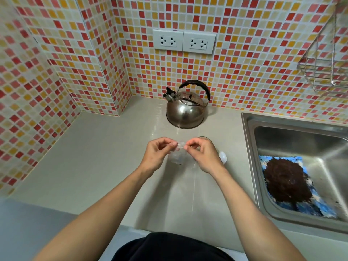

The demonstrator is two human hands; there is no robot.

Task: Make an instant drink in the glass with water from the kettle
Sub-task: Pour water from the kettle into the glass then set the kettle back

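A small clear packet [178,154], thin, crinkled and nearly transparent, is held above the tabletop [105,166] between the two hands, its long axis hanging roughly downward from the pinched top edge. That edge is gripped from both sides: the fingers of the left hand [158,154] are closed on its left end, those of the right hand [202,155] on its right end, the fingertips almost meeting. The glass [205,138] is mostly hidden just behind the right hand, only a curved rim showing, so that hand is judged the nearer for tipping the contents in. What the packet holds cannot be told. The kettle [185,108], rounded polished steel with a black arched handle and a spout turned left, stands farther back near the tiled wall [235,76], well apart from both hands. A small white rounded object [223,156] lies beside the right wrist.
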